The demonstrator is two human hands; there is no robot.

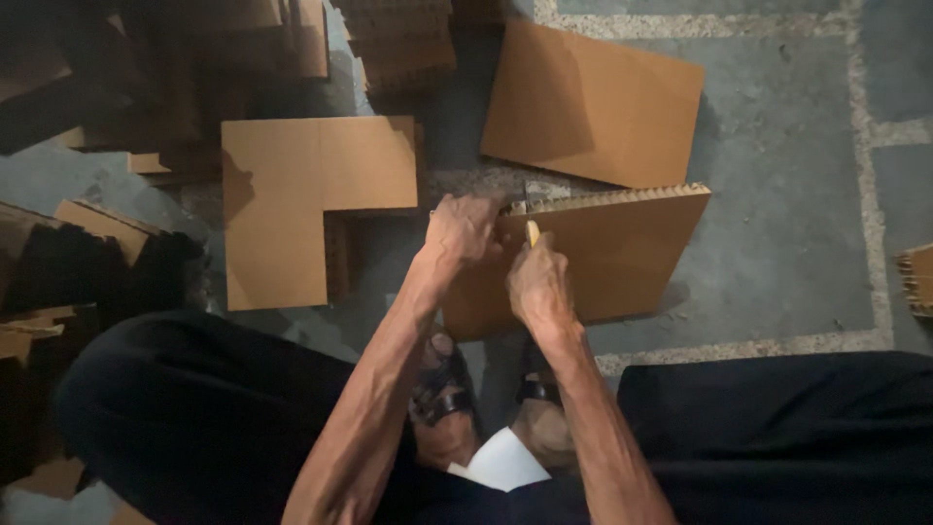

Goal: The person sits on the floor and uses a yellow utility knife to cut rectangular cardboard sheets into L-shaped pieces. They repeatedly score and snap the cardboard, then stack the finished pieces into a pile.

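Note:
A thick brown honeycomb cardboard panel (622,258) stands tilted on the stone floor in front of my feet. My left hand (461,228) grips its upper left corner. My right hand (537,284) is closed on a knife with a yellow handle (532,231), whose thin blade points up into the panel's top edge. An L-shaped cardboard piece (282,194) lies flat to the left. A rectangular cardboard sheet (593,102) lies behind the panel.
Stacks of cut cardboard (398,39) fill the far left and back, with darker pieces (87,253) at the left edge. A cardboard corner (918,277) shows at the right edge. My sandalled feet (442,389) rest below the panel; a white scrap (501,462) lies between them.

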